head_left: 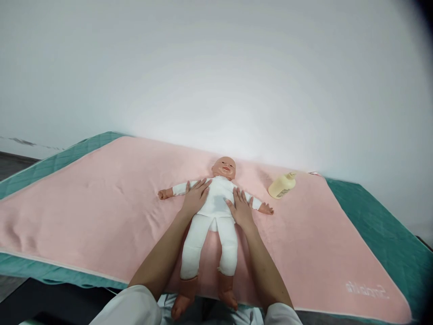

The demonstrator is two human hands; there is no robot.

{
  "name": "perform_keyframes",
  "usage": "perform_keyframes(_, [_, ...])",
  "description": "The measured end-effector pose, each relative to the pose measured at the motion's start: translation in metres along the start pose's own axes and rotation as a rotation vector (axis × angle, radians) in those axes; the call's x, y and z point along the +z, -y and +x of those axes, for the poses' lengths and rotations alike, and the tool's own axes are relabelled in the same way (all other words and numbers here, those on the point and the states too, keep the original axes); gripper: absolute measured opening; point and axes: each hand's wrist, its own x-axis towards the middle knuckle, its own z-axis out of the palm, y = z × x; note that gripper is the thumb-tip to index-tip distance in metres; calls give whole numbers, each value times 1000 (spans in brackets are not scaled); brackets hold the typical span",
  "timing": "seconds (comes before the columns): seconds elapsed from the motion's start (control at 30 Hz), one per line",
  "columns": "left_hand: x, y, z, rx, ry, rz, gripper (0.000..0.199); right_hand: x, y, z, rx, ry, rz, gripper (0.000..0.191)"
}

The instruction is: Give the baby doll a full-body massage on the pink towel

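A baby doll [216, 203] with a white cloth body lies on its back, head away from me and feet over the near edge. Its arms stretch out to both sides, and a greyish patch marks its belly. My left hand [196, 197] lies flat against the left side of its chest, near the armpit, fingers extended. On the opposite side of the torso rests my right hand [242, 208], its fingers spread and pointing up toward the shoulder. Neither hand grips anything.
Under the doll is a pink blanket [101, 203] over a green quilted cover [382, 221]. A pale yellow pump bottle [282, 185] lies tilted on the blanket, beyond the doll's hand at right. A white wall [216, 81] rises directly behind the bed.
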Motion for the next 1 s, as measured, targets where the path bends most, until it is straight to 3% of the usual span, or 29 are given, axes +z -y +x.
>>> perform_keyframes(0.43, [7,11,3,-11,-29,-111,42,20,-12,5,-54,-122,127,69])
perform_keyframes(0.6, [10,13,2,17,-67,-125,42,25,-26,5,-156,-226,268,62])
perform_keyframes(0.67, [9,13,1,33,-121,-156,41,26,-32,-1,-227,-313,367,57])
perform_keyframes(0.77, [3,13,-7,33,-304,-262,40,28,-37,-16,-277,-472,569,50])
perform_keyframes(0.87, [-5,12,-23,-79,-476,-356,43,33,-33,-32,-182,-585,804,45])
perform_keyframes(1.0, [-11,17,-44,-390,-571,-553,51,43,-29,-43,85,-606,1180,44])
